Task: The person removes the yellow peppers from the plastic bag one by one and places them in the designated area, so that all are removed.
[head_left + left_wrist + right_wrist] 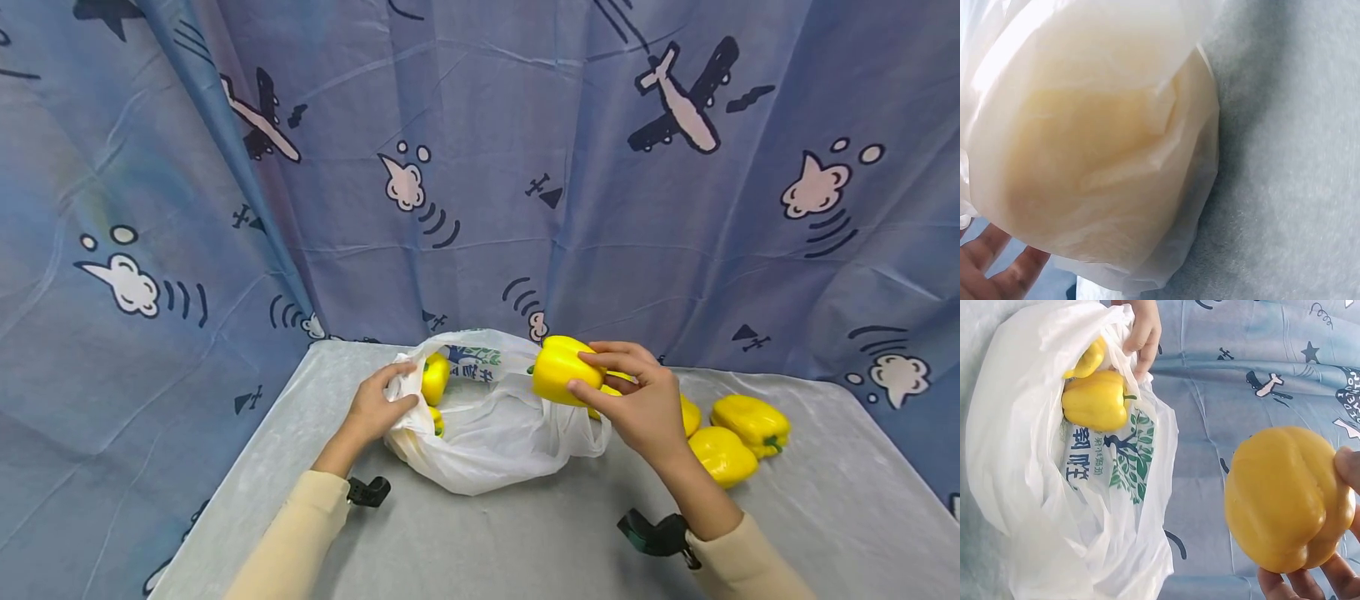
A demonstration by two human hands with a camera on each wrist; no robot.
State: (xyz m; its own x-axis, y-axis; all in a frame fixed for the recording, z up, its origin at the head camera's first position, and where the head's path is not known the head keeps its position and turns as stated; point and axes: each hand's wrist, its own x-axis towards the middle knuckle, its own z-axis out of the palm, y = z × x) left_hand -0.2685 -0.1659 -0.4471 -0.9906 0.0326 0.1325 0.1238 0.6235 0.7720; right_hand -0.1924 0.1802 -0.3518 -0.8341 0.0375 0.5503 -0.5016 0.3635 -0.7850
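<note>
A yellow bell pepper (564,371) is held in my right hand (647,406), between the thumb and fingers, above the right side of a white plastic bag (480,458). In the right wrist view the lobed end of that bell pepper (1285,500) faces the camera. My left hand (372,406) grips the bag's left rim, thumb on the near part of the opening. Through the mouth show two yellow peppers, one bell pepper (1095,401) on its side over the printed lining and another pepper (1089,357) partly covered by plastic. In the left wrist view, bag plastic (1104,156) fills most of the picture.
Several more yellow peppers lie to the right of the bag, among them a pepper (750,422) and a nearer pepper (722,457), some partly behind my right hand. A grey cloth (480,550) covers the table. A blue patterned curtain (480,167) hangs behind and at the left.
</note>
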